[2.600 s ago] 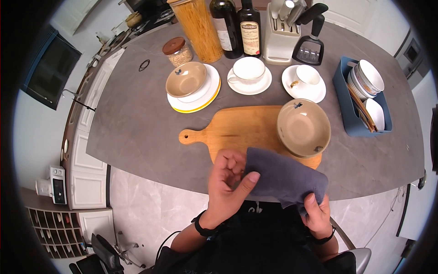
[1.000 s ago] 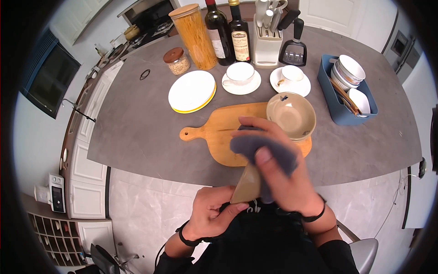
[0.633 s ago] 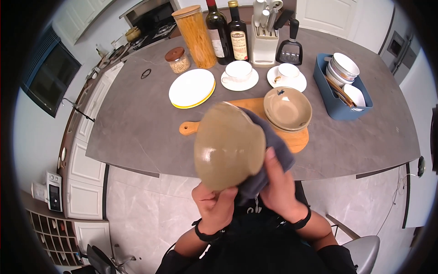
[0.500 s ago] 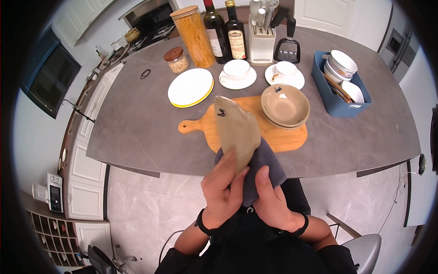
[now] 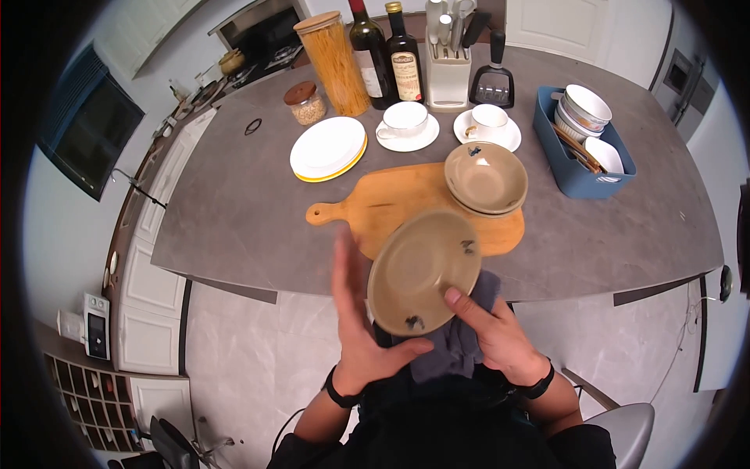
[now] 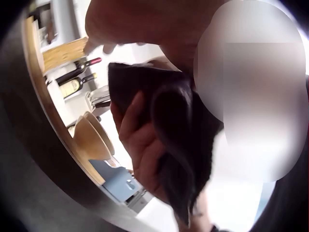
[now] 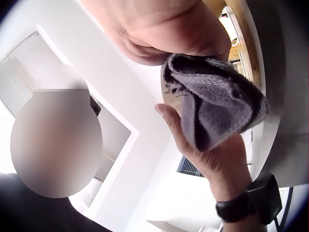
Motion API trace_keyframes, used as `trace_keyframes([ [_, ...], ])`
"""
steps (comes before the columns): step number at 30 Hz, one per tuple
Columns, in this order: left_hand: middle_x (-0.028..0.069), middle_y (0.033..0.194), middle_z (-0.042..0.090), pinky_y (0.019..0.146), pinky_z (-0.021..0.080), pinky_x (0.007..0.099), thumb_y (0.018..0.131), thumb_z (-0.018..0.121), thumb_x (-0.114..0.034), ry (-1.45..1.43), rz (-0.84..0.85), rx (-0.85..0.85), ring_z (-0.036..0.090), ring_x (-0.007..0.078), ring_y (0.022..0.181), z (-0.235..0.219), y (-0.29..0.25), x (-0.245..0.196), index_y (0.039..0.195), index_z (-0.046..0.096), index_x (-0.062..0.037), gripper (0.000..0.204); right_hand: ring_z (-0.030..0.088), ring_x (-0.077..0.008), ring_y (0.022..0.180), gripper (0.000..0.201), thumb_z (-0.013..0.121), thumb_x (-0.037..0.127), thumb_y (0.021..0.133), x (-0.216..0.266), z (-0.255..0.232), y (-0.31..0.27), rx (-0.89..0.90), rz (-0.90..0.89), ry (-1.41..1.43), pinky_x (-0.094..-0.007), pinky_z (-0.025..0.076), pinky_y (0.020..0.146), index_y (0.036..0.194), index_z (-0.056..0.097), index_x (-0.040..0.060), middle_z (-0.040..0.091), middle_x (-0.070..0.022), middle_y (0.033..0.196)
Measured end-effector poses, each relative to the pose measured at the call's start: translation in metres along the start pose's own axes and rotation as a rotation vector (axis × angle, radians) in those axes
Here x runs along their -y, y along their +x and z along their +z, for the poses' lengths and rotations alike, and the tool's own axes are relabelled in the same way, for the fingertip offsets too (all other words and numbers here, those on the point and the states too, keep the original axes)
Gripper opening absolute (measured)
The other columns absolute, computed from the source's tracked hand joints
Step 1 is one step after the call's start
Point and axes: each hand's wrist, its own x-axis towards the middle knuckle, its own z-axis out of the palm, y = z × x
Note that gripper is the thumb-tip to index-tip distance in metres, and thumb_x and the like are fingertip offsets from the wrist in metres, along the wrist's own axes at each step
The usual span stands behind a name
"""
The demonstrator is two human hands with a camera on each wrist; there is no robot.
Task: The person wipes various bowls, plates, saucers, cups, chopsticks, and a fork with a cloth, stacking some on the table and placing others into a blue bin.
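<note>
In the head view a beige bowl [image 5: 422, 273] is tilted above the table's front edge, its inside facing up. The right hand [image 5: 504, 336] grips its right rim, thumb inside, with a dark grey cloth [image 5: 453, 348] bunched beneath. Beside the bowl's left rim is the left hand [image 5: 361, 336], fingers straight and thumb spread, the fingers blurred. The right wrist view has the folded cloth [image 7: 217, 106] under the right hand [image 7: 178, 34], with the left hand [image 7: 212, 154] below it. In the left wrist view the right hand's fingers [image 6: 140, 140] press into the cloth [image 6: 178, 111].
Stacked beige bowls [image 5: 486, 180] sit on a wooden board [image 5: 391, 191]. Behind are white plates [image 5: 328, 147], two cups on saucers, a pasta jar [image 5: 336, 70], two bottles and a knife block [image 5: 448, 78]. A blue basket [image 5: 586, 186] holding bowls stands at the right.
The held bowl has turned from edge-on to show its inside. The left hand has let go of it and opened. The right hand now grips the rim, and the cloth hangs below.
</note>
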Motion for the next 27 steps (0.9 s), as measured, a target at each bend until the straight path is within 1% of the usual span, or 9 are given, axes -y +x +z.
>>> trace_keyframes([
  [2,0.0178,0.158,0.035,0.119,0.031,0.0478,0.065,0.089,-0.062,-0.644,-0.701,0.333,0.035,0.0322,0.147,-0.012,-0.008,0.002,0.161,0.011,-0.0041,0.137,0.052,-0.0153,0.129,0.048,0.056,0.027,0.107,-0.005,0.004,-0.002,0.064,-0.018,0.052,-0.0312,0.042,0.108,0.145,0.049,-0.0019,0.058,-0.0083,0.141],
  [4,0.0165,0.157,0.037,0.117,0.035,0.0465,0.07,0.085,-0.065,-0.729,-0.784,0.253,0.038,0.0312,0.145,-0.014,-0.024,0.01,0.16,0.016,-0.0034,0.129,0.051,-0.0161,0.13,0.047,0.057,0.025,0.106,0.0,0.004,-0.009,0.119,0.187,0.077,-0.0315,0.041,0.109,0.143,0.05,-0.0028,0.058,-0.0091,0.14],
  [8,0.0142,0.152,0.044,0.115,0.042,0.0459,0.084,0.069,-0.07,-1.021,-0.905,-0.013,0.047,0.0284,0.139,-0.025,-0.03,0.018,0.157,0.025,-0.0028,0.109,0.058,-0.0203,0.125,0.052,0.056,0.033,0.106,0.024,-0.015,-0.038,-0.108,0.035,-0.031,-0.035,0.045,0.107,0.142,0.05,-0.0049,0.062,-0.0136,0.134],
  [10,0.0146,0.154,0.043,0.114,0.044,0.0483,0.089,0.052,-0.078,-0.969,-0.839,0.07,0.047,0.0295,0.139,-0.032,-0.033,0.027,0.155,0.03,-0.005,0.101,0.061,-0.0219,0.123,0.056,0.055,0.039,0.105,0.034,-0.017,-0.042,-0.145,-0.383,-0.221,-0.0368,0.048,0.103,0.14,0.052,-0.0051,0.065,-0.0153,0.129],
  [11,0.0139,0.154,0.042,0.114,0.043,0.0479,0.09,0.051,-0.078,-0.99,-0.879,0.138,0.046,0.0291,0.14,-0.032,-0.03,0.026,0.156,0.03,-0.0054,0.1,0.059,-0.0265,0.126,0.057,0.054,0.041,0.104,0.042,-0.021,-0.055,-0.165,-0.293,-0.455,-0.0413,0.049,0.104,0.137,0.055,-0.0062,0.063,-0.02,0.133],
  [13,0.0133,0.154,0.042,0.114,0.043,0.0476,0.09,0.05,-0.078,-1.018,-0.923,0.219,0.045,0.0288,0.141,-0.029,-0.027,0.017,0.156,0.029,-0.0058,0.1,0.054,-0.0423,0.133,0.05,0.06,0.028,0.095,0.058,-0.006,-0.007,0.126,-1.073,-1.176,-0.0478,0.046,0.107,0.132,0.06,-0.0049,0.055,-0.0272,0.141],
  [14,0.0127,0.155,0.042,0.115,0.042,0.0469,0.09,0.049,-0.078,-1.047,-0.963,0.257,0.045,0.0283,0.141,-0.025,-0.025,0.008,0.157,0.028,-0.0062,0.1,0.052,-0.0399,0.136,0.047,0.058,0.019,0.09,0.064,-0.004,0.004,0.239,-1.173,-1.49,-0.0461,0.044,0.11,0.13,0.062,-0.004,0.056,-0.0228,0.143],
  [19,0.0139,0.161,0.031,0.12,0.031,0.0401,0.093,0.066,-0.058,-1.16,-1.029,0.257,0.033,0.0225,0.148,-0.032,-0.018,-0.005,0.16,0.013,-0.0023,0.102,0.05,-0.0301,0.14,0.046,0.055,0.013,0.086,0.048,0.007,0.028,0.377,-1.009,-1.741,-0.0414,0.039,0.115,0.128,0.062,-0.0038,0.055,-0.0176,0.146],
  [27,0.018,0.152,0.039,0.116,0.035,0.042,0.067,0.088,-0.061,-0.486,-0.463,0.09,0.041,0.0288,0.14,-0.017,-0.012,0.015,0.155,0.022,0.0015,0.127,0.042,-0.0395,0.145,0.067,0.063,0.01,0.083,0.0,0.017,0.014,0.503,-0.639,-1.123,-0.044,0.034,0.119,0.145,0.046,-0.0073,0.045,-0.0286,0.152],
])
